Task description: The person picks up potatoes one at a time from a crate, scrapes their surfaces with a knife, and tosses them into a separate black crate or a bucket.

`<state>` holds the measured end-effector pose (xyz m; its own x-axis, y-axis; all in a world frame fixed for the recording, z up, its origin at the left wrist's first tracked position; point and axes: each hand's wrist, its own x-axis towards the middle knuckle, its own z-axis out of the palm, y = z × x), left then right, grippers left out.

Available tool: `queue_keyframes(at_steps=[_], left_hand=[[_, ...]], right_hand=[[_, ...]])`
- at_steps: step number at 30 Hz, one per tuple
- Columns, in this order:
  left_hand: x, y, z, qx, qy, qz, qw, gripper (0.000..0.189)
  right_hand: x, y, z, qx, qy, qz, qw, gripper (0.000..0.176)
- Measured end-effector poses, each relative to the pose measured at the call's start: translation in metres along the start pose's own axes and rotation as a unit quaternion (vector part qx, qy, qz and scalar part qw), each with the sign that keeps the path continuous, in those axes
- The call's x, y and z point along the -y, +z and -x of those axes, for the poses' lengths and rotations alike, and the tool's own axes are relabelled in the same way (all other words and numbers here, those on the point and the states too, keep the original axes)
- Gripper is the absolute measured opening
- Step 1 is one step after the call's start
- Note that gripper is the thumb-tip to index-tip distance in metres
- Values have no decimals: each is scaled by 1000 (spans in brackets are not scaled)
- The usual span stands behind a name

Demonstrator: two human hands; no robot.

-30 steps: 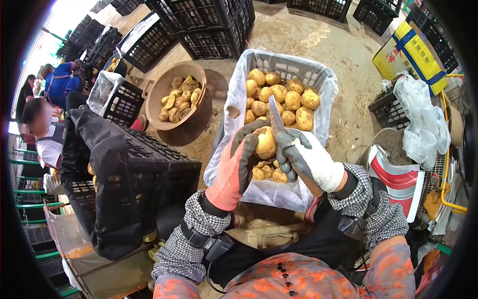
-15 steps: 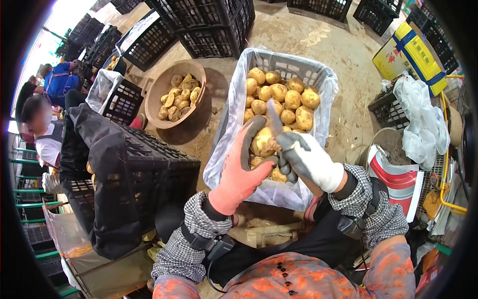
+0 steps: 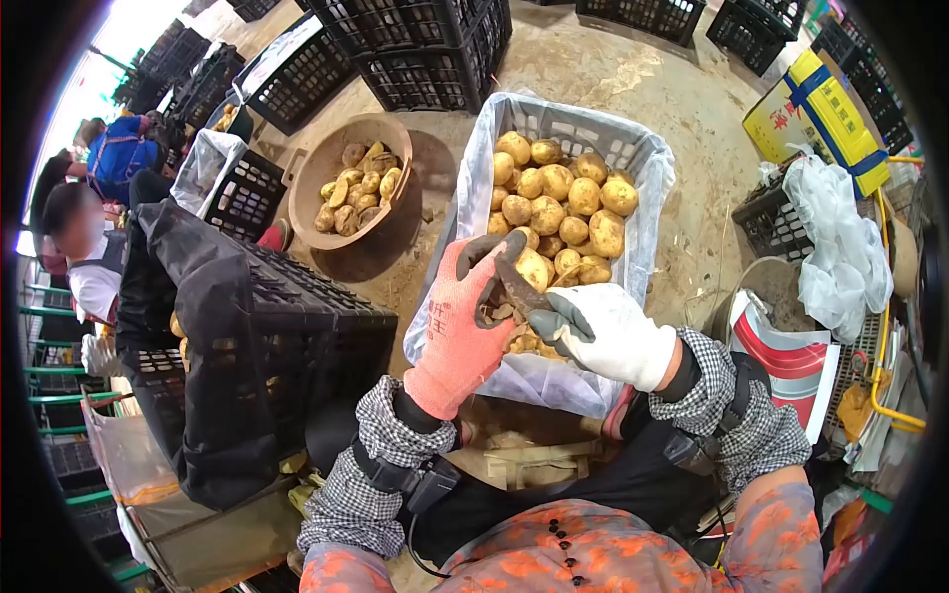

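Observation:
My left hand (image 3: 460,331), in a pink glove with grey fingers, is curled over the near left part of the lined crate (image 3: 660,198). Small brown bits show between its fingers, but what it grips is largely hidden. My right hand (image 3: 613,336), in a white glove with grey fingertips, is closed on a knife (image 3: 521,289). The dark blade slants up and left, its tip at my left fingers. Beyond both hands, yellow-brown potatoes (image 3: 547,214) lie heaped in the crate.
A brown basin (image 3: 306,198) of potatoes and cut pieces stands left of the crate. Black crates (image 3: 336,346) with dark cloth are nearer on the left. A person (image 3: 89,247) sits far left. On the right are a yellow box (image 3: 820,119) and plastic bags (image 3: 840,247).
The knife has swung from upright down to the left, against my left fingers. My left hand has curled its fingers in, and my right hand has shifted slightly left.

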<state>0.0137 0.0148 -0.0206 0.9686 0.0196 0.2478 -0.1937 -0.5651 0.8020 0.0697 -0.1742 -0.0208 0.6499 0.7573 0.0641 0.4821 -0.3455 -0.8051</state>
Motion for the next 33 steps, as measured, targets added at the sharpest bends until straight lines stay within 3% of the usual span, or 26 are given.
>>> queue_keyframes(at_steps=[1, 2, 3, 4, 5, 7, 9, 11, 13, 17, 19, 21, 22, 23, 24, 25, 26, 27, 28, 33], left_hand=[[1, -1, 0, -1, -8, 8, 1000, 67], [1, 0, -2, 0, -5, 7, 1000, 67], [1, 2, -1, 4, -57, 143, 988, 67], [1, 4, -1, 7, -109, 277, 955, 67], [0, 6, 0, 3, -109, 278, 954, 67], [0, 9, 3, 23, -114, 336, 935, 68], [-4, 6, 0, 13, -95, 305, 948, 73], [-11, -6, -3, 6, -9, -3, 1000, 76], [-12, -6, -2, -6, 12, -33, 999, 78], [-12, -4, -1, -16, 26, -79, 996, 72], [-12, -4, -2, -20, 34, -98, 994, 71], [-15, -3, -3, -14, 43, -135, 990, 70], [-13, -3, -4, -14, 43, -135, 990, 70], [-10, -2, -4, -10, 14, -103, 995, 69], [-8, -2, -4, -7, -13, -71, 997, 68], [-9, -3, -5, -9, -12, -72, 997, 68], [-11, -4, -6, 15, -127, 117, 985, 68], [-12, -4, -5, 38, -236, 301, 923, 68], [-12, -4, -3, 65, -249, 424, 868, 71], [-8, 6, 7, 64, -196, 385, 899, 74]], right_hand=[[0, 1, 0, -3, 18, -60, 998, 27], [14, -2, 2, 24, 201, -328, 923, 34], [18, -3, 1, 24, 201, -328, 923, 34], [21, -4, 1, 16, 225, -410, 884, 37], [24, -6, 0, 7, 248, -488, 837, 39], [27, -9, -2, 3, 259, -496, 829, 38], [22, -14, -3, 14, 278, -468, 839, 37], [20, -18, -4, 7, 266, -468, 843, 38], [19, -20, -4, 36, 221, -377, 899, 39], [17, -18, -2, 66, 204, -294, 932, 39], [14, -11, -2, 13, 132, -218, 967, 39], [6, 1, 1, -30, -26, 26, 999, 37], [5, 2, 0, 12, 11, -28, 999, 39], [8, 0, 1, 12, 12, -29, 999, 39], [12, -3, 1, 33, 120, -203, 971, 40], [15, -6, 1, 53, 223, -367, 901, 41], [18, -8, 0, 21, 239, -435, 868, 44], [18, -11, -2, 14, 246, -432, 868, 44], [15, -14, -2, 24, 242, -401, 883, 44], [11, -14, 1, 47, 225, -363, 903, 39]])
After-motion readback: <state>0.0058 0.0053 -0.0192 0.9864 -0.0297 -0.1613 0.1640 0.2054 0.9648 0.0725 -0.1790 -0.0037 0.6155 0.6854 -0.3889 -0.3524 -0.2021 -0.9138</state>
